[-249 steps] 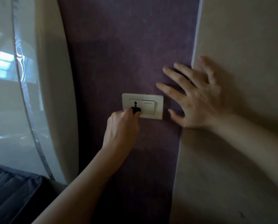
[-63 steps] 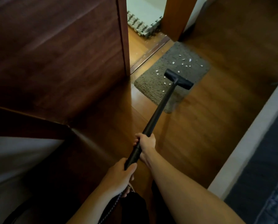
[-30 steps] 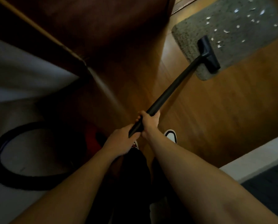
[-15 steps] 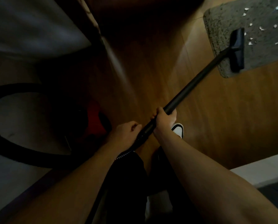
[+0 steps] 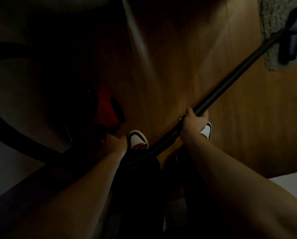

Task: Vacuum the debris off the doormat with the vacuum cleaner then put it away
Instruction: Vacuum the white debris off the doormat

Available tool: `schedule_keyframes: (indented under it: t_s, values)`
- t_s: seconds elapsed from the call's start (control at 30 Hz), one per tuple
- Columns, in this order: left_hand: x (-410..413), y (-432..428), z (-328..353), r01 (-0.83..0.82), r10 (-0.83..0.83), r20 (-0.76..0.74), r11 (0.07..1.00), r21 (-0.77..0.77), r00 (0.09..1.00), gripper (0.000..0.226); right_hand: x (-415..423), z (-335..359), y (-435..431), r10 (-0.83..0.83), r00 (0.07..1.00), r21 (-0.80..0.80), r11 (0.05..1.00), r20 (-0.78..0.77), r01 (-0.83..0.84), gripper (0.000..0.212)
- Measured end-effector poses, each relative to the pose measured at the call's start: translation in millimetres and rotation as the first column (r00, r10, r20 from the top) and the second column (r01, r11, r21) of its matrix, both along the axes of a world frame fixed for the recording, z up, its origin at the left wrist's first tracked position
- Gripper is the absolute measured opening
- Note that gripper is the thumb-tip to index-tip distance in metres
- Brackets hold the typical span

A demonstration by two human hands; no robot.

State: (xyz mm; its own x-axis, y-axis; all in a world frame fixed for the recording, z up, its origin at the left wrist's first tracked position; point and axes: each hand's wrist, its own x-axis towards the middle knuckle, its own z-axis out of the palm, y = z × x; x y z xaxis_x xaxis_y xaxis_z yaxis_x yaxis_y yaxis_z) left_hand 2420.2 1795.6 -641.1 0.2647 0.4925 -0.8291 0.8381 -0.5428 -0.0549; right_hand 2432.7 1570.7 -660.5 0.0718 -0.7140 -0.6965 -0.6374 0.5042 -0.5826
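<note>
Two hands: the right hand [image 5: 194,124] and the left hand [image 5: 113,142], both bare, reach down from the near edge.
Right hand: its fingers are clamped round the black wand [image 5: 230,80], close to where the wand joins the ribbed hose [image 5: 144,155].
Left hand: low, touching or almost touching the vacuum body [image 5: 108,109], just left of the left shoe [image 5: 137,138]. It is in deep shadow, and I cannot tell how its fingers lie.
Wand: slants from the right hand to the far right.
Floor head [image 5: 293,31]: at the far right, lying on the near end of the doormat [image 5: 272,18].
Doormat: grey and rough, cut by the frame edge.
Vacuum body: red and black, on the wooden floor [image 5: 239,135] at the left.
Hose: crosses the dark legs and makes a big curve at the left.
Right shoe [image 5: 206,130]: white, just behind the right hand.
</note>
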Motion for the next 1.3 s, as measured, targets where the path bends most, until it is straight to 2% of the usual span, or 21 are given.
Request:
schedule_keyframes:
  t_s: [0.1,0.2,0.33,0.53,0.63,0.83,1.2,1.3]
  values:
    - [-9,9,-22,-0.19,0.19,-0.004,0.982,0.008,0.982,0.076,-11,-16,-1,0.032,0.999,-0.04,0.999,-0.002,-0.032,0.051]
    - [-13,17,-42,-0.379,0.379,0.035,0.925,-0.009,0.925,0.087,-16,-28,-2,0.053,0.999,-0.058,0.997,-0.008,-0.053,0.048]
    - [-11,26,-62,-0.465,0.472,0.073,0.88,-0.093,0.879,0.102,-17,-40,0,0.057,0.998,-0.056,0.997,0.013,-0.056,0.048]
    - [-3,33,-78,-0.344,0.356,0.126,0.933,-0.11,0.926,0.103,-19,-50,0,0.061,0.998,-0.038,0.998,0.028,-0.06,0.05]
    - [-4,31,-73,-0.276,0.285,0.157,0.958,-0.08,0.945,0.094,-19,-52,-1,0.072,0.996,-0.042,0.997,0.044,-0.07,0.048]
    - [-1,18,-60,-0.119,0.13,0.138,0.989,-0.085,0.982,0.09,-20,-54,-1,0.067,0.997,-0.09,0.994,0.038,-0.064,0.048]
    - [-1,26,-61,-0.122,0.136,0.102,0.984,-0.128,0.985,0.093,-15,-47,4,0.074,0.994,-0.077,0.995,0.076,-0.068,0.051]
    - [-2,25,-60,-0.072,0.082,0.079,0.991,-0.117,0.994,0.096,-17,-50,2,0.067,0.994,-0.071,0.996,0.086,-0.061,0.056]
